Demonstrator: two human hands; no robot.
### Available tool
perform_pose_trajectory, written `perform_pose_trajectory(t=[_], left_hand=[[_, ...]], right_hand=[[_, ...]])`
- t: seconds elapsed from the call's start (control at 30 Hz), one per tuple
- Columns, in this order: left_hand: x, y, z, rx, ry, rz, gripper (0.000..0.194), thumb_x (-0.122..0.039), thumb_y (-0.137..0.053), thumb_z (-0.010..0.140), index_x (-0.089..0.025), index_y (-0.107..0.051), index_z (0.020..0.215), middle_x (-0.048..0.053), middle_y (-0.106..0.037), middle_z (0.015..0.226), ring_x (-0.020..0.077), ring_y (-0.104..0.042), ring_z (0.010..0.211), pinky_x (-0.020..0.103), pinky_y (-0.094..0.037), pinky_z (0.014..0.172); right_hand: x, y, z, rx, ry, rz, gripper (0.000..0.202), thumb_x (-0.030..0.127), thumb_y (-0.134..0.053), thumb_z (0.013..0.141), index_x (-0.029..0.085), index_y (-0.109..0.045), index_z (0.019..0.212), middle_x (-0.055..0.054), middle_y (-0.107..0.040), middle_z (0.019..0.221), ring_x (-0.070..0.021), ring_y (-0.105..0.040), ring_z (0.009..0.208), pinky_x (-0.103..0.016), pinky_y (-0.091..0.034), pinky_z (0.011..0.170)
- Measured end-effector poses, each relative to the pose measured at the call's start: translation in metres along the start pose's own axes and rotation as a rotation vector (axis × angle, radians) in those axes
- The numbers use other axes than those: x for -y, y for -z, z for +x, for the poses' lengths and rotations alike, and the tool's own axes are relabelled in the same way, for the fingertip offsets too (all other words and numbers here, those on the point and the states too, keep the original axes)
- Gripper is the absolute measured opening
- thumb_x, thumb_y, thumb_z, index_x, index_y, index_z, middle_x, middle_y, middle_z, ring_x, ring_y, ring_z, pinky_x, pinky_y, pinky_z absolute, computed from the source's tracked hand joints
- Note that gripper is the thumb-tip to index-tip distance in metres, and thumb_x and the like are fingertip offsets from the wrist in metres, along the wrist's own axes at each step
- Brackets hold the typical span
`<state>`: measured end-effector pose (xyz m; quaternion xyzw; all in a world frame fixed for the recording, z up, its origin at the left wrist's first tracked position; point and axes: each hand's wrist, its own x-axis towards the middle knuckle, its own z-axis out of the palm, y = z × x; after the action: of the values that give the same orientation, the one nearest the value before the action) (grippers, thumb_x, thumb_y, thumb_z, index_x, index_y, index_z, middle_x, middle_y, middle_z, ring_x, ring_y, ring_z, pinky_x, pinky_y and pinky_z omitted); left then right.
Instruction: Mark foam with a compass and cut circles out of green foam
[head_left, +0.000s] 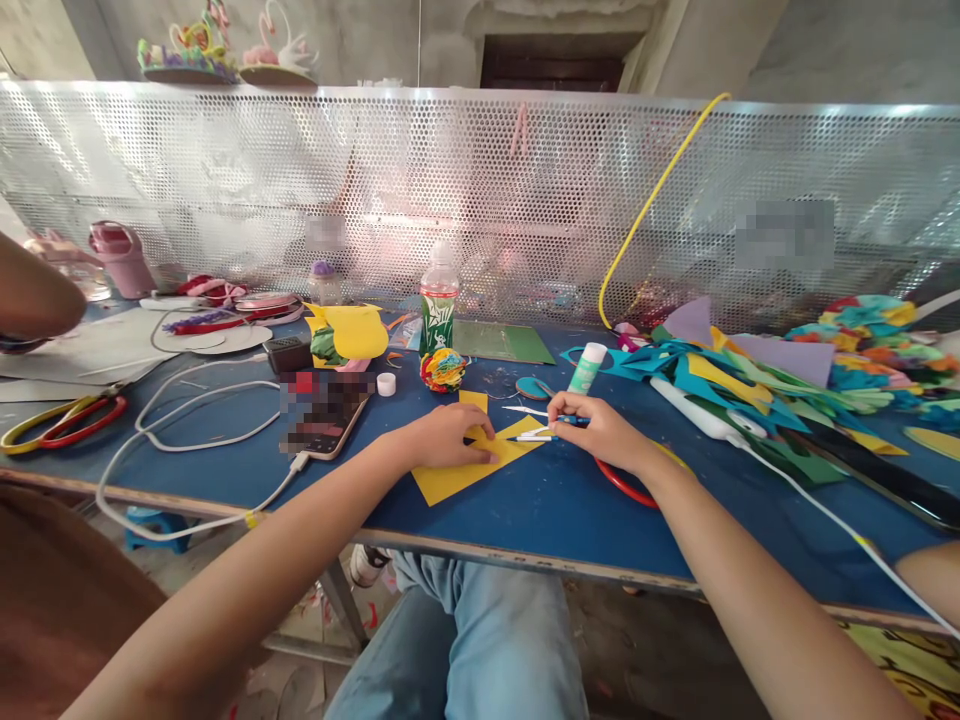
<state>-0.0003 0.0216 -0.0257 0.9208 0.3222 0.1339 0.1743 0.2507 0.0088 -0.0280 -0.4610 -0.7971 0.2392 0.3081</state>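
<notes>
A sheet of yellow paper [450,482] lies on the blue table, and my left hand [454,437] rests on it with its fingers spread. A smaller yellow piece [473,402] shows just behind that hand. My right hand [589,428] is closed in a pinch round a blue pen-like tool at the right edge of the paper. White slender pieces [531,436] lie near the tool's tip. An upright glue stick [587,368] stands behind my right hand. Red and yellow handles [626,485] are partly hidden under my right wrist.
A ball of coloured paper [442,370] sits before a bottle [437,310]. At left are a phone [330,425], white cables and scissors [67,420]. Paper scraps [720,375] and a white device [694,408] lie at right. Other people's arms show at both sides.
</notes>
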Motion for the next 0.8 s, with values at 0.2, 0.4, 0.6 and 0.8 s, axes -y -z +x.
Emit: perform_pose_trajectory(t=[0.2, 0.4, 0.6, 0.8], left_hand=[[0.0002, -0.0008, -0.0001, -0.001, 0.000, 0.001, 0.031, -0.045, -0.060, 0.078, -0.019, -0.061, 0.097, 0.006, -0.061, 0.108, 0.0229, -0.055, 0.102, 0.034, -0.041, 0.092], [-0.0001, -0.0005, -0.0002, -0.005, -0.001, 0.001, 0.031, -0.044, -0.060, 0.078, -0.019, -0.061, 0.097, 0.007, -0.061, 0.108, 0.0231, -0.055, 0.103, 0.034, -0.041, 0.092], [0.0004, -0.0013, 0.0001, -0.006, -0.003, -0.004, 0.031, -0.044, -0.060, 0.078, -0.020, -0.062, 0.096, 0.007, -0.061, 0.108, 0.0231, -0.055, 0.104, 0.034, -0.040, 0.093], [0.0016, -0.0011, 0.0002, -0.009, -0.013, -0.006, 0.031, -0.044, -0.060, 0.078, -0.018, -0.062, 0.096, 0.007, -0.061, 0.107, 0.0230, -0.056, 0.102, 0.035, -0.041, 0.092]], right_hand=[[-0.0002, 0.0000, 0.0004, 0.006, 0.002, -0.004, 0.009, 0.030, -0.052, 0.077, 0.021, -0.051, 0.073, 0.000, -0.053, 0.076, -0.0166, -0.054, 0.076, -0.029, -0.043, 0.074], [-0.0005, 0.0005, 0.0007, 0.011, 0.005, -0.009, 0.009, 0.029, -0.051, 0.077, 0.022, -0.050, 0.073, 0.000, -0.053, 0.077, -0.0167, -0.053, 0.077, -0.029, -0.042, 0.075], [0.0004, 0.0005, -0.0003, 0.003, 0.004, -0.016, 0.009, 0.028, -0.051, 0.077, 0.022, -0.050, 0.072, 0.000, -0.053, 0.076, -0.0165, -0.054, 0.077, -0.028, -0.043, 0.074], [-0.0011, 0.0011, -0.0011, -0.008, 0.005, -0.028, 0.010, 0.030, -0.052, 0.077, 0.022, -0.050, 0.071, 0.000, -0.053, 0.075, -0.0166, -0.053, 0.074, -0.028, -0.043, 0.071]])
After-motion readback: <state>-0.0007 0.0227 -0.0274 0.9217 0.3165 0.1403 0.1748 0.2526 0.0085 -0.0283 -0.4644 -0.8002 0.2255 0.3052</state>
